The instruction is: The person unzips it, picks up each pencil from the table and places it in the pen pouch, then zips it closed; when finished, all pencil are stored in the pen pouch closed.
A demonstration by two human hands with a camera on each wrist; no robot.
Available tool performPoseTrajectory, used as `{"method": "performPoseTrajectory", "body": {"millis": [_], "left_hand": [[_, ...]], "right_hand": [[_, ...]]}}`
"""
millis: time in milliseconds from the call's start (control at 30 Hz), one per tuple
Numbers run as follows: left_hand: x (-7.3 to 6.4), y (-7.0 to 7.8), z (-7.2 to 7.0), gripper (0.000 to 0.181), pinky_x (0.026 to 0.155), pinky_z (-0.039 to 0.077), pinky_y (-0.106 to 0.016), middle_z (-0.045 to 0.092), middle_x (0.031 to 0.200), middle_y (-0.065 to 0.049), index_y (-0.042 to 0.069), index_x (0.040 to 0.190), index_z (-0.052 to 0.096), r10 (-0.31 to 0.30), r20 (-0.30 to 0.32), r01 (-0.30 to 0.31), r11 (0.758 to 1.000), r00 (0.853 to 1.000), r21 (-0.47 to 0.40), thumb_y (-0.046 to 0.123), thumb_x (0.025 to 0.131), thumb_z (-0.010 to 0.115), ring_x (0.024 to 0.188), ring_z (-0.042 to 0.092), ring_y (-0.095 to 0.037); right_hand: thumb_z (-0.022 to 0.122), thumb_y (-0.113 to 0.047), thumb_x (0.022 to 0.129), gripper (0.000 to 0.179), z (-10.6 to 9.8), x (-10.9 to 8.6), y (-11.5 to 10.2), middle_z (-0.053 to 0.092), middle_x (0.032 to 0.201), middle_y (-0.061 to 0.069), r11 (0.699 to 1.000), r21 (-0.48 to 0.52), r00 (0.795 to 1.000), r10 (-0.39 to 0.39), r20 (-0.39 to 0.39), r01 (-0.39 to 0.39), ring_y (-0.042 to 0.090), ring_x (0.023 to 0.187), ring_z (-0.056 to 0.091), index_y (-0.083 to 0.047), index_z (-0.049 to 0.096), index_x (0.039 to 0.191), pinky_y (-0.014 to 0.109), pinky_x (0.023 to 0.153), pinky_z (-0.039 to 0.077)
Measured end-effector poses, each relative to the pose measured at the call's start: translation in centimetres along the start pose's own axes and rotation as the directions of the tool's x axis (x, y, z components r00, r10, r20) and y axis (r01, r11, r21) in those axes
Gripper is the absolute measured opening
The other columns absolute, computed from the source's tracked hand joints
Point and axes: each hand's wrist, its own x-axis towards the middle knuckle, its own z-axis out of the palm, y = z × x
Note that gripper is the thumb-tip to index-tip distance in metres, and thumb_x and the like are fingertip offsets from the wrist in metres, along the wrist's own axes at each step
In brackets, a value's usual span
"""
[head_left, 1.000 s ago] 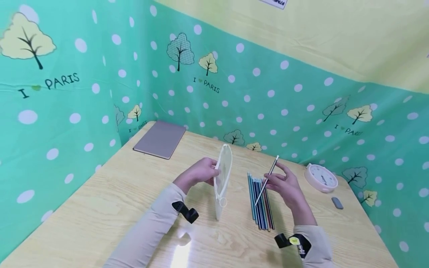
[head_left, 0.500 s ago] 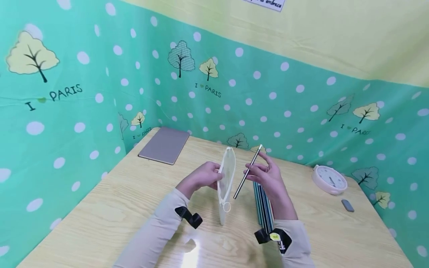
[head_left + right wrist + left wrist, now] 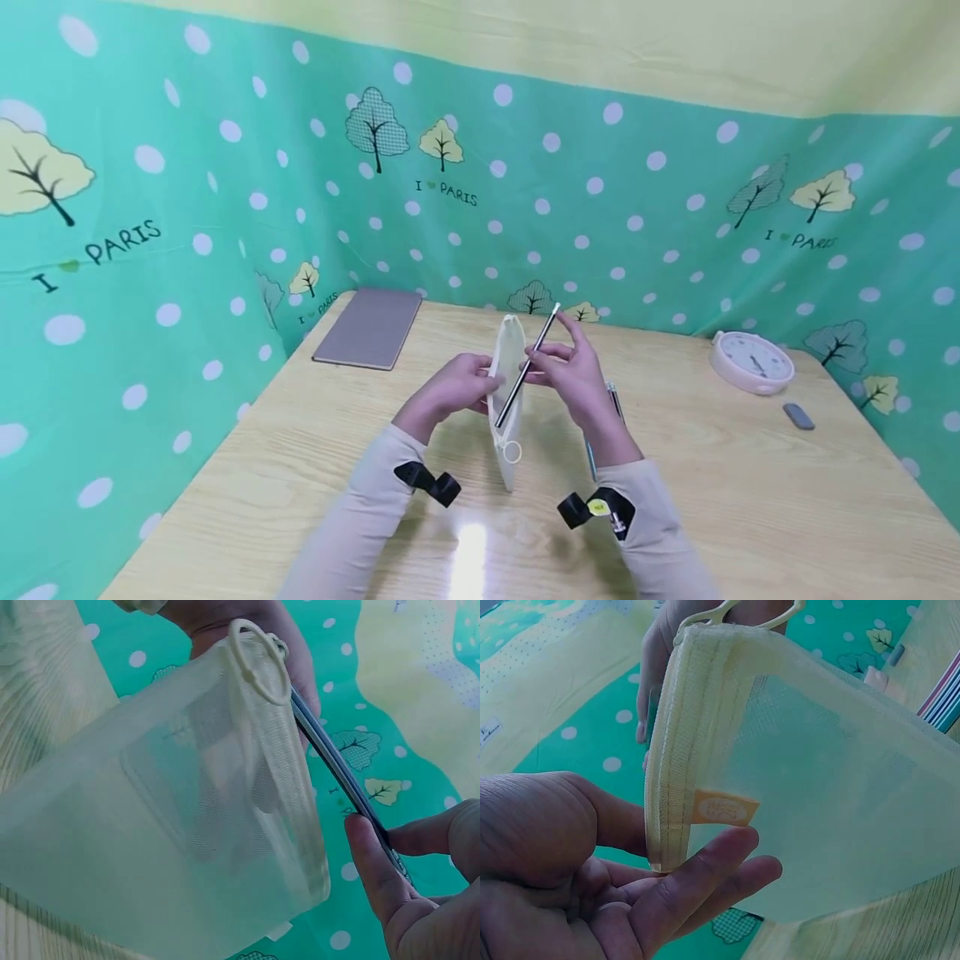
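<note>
A pale, see-through mesh zipper pouch [image 3: 506, 467] stands on edge above the table with its mouth open. My left hand [image 3: 459, 383] grips the pouch's left side near the zipper; the left wrist view shows thumb and fingers around the edge by an orange tag [image 3: 724, 808]. My right hand [image 3: 570, 371] pinches a dark pencil [image 3: 529, 360] with a white end, slanted across the pouch mouth. Its lower end is at the zipper opening, near the ring pull [image 3: 259, 664]. Behind my right wrist lie several pencils [image 3: 943, 701], mostly hidden in the head view.
A grey notebook [image 3: 369, 327] lies at the back left of the wooden table [image 3: 300, 467]. A pink round clock [image 3: 752, 363] and a small grey eraser-like block [image 3: 798, 416] are at the right. A green patterned cloth [image 3: 637, 208] hangs behind the table.
My right hand has lifted the pencil off the row of pencils and carried it left to the pouch mouth. My left hand keeps its grip on the pouch.
</note>
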Motion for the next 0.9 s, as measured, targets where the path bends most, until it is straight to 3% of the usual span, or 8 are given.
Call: {"method": "performPoseTrajectory", "body": {"millis": [167, 300, 500, 700, 900], "left_hand": [[0.7, -0.1, 0.2, 0.043, 0.083, 0.065, -0.042, 0.069, 0.12, -0.032, -0.018, 0.142, 0.049, 0.017, 0.003, -0.018, 1.0, 1.0, 0.025, 0.004, 0.104, 0.052, 0.093, 0.073, -0.028], [0.9, -0.1, 0.1, 0.043, 0.084, 0.065, -0.043, 0.069, 0.12, -0.033, -0.017, 0.142, 0.048, 0.03, -0.011, -0.03, 0.999, 0.999, 0.036, 0.003, 0.104, 0.051, 0.098, 0.074, -0.033], [1.2, -0.7, 0.0, 0.042, 0.084, 0.065, -0.042, 0.07, 0.118, -0.032, -0.018, 0.141, 0.049, 0.028, 0.012, -0.029, 0.998, 1.0, 0.053, 0.002, 0.104, 0.05, 0.094, 0.073, -0.027], [1.2, -1.0, -0.1, 0.044, 0.084, 0.065, -0.043, 0.067, 0.121, -0.035, -0.019, 0.142, 0.047, 0.036, 0.016, -0.037, 0.997, 0.999, 0.062, 0.003, 0.105, 0.049, 0.101, 0.073, -0.037], [1.2, -1.0, -0.1, 0.046, 0.086, 0.064, -0.043, 0.065, 0.123, -0.037, -0.02, 0.145, 0.043, 0.037, 0.021, -0.039, 0.997, 0.999, 0.066, 0.0, 0.104, 0.048, 0.105, 0.071, -0.044]], "right_hand": [[0.064, 0.009, 0.096, 0.085, -0.1, 0.5, 0.4, 0.065, 0.111, 0.027, 0.998, -0.052, 0.999, -0.033, -0.01, 0.033, 0.018, 0.076, 0.073, -0.016, 0.021, 0.166, 0.031, 0.075, 0.066], [0.064, 0.01, 0.095, 0.086, -0.1, 0.8, 0.8, 0.065, 0.111, 0.03, 0.993, -0.092, 0.997, -0.072, 0.039, 0.076, 0.019, 0.077, 0.073, -0.017, 0.022, 0.166, 0.034, 0.073, 0.066], [0.065, 0.012, 0.092, 0.088, 0.1, 0.5, 1.3, 0.067, 0.11, 0.033, 0.972, -0.204, 0.99, -0.1, 0.1, 0.119, 0.024, 0.076, 0.074, -0.012, 0.022, 0.165, 0.037, 0.07, 0.066], [0.066, 0.012, 0.091, 0.087, -0.2, 0.2, 1.1, 0.069, 0.106, 0.028, 0.938, -0.319, 0.989, -0.112, 0.1, 0.138, 0.026, 0.074, 0.074, -0.011, 0.024, 0.164, 0.043, 0.071, 0.066], [0.068, 0.01, 0.091, 0.088, -0.5, 0.2, 0.8, 0.069, 0.107, 0.025, 0.907, -0.399, 0.99, -0.103, 0.094, 0.132, 0.026, 0.074, 0.074, -0.01, 0.024, 0.164, 0.035, 0.066, 0.066]]}}
